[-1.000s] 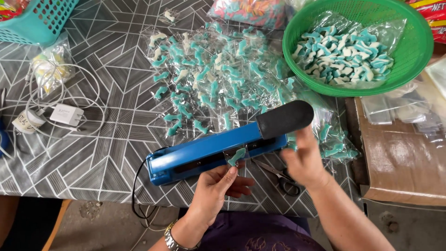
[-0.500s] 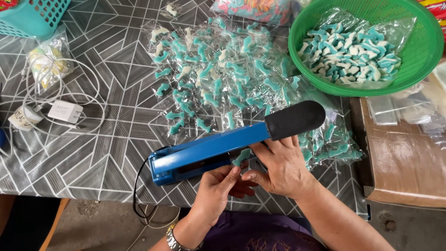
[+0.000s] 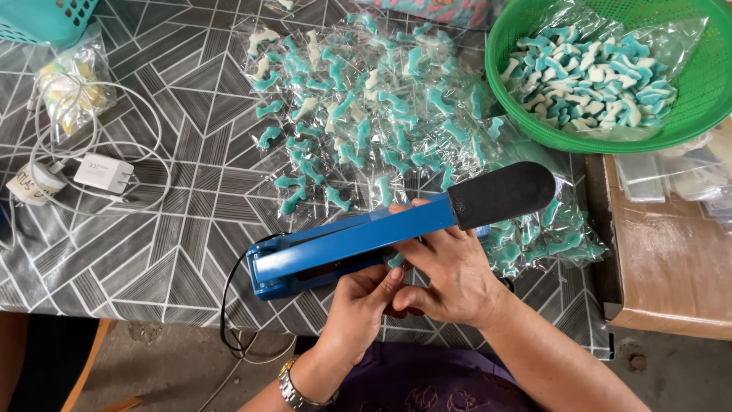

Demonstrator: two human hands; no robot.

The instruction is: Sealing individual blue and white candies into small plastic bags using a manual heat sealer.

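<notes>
Centrally placed, at the table's six-o'clock edge: long blue metal impulse heat sealer with black foam-padded lever handle (image 3: 396,229), lever lowered toward its base. Right hand (image 3: 450,278) draped over the lever's near side, fingers curled and closed against the bar, thumb reaching past its far edge. Left hand (image 3: 362,305) beneath at seven o'clock of the right, fingertips pinched together at the sealing slot, presumably on a small clear plastic candy packet (image 3: 395,261), mostly hidden, only a teal corner showing. Judged rigid, fairly heavy and stable on the grey geometric-patterned tablecloth (image 3: 175,229); best pressed at the padded handle, at two o'clock from the hands, away from the hot strip. Packet judged light, slippery, crinkly; best held by its edges. Heaped at twelve o'clock: pile of clear packets holding teal-and-white gummy candies (image 3: 366,122); at two o'clock, round green plastic basket (image 3: 503,84) with loose gummies. Compared with one second ago: right hand shifted from the handle end inward onto the bar; lever lower.
</notes>
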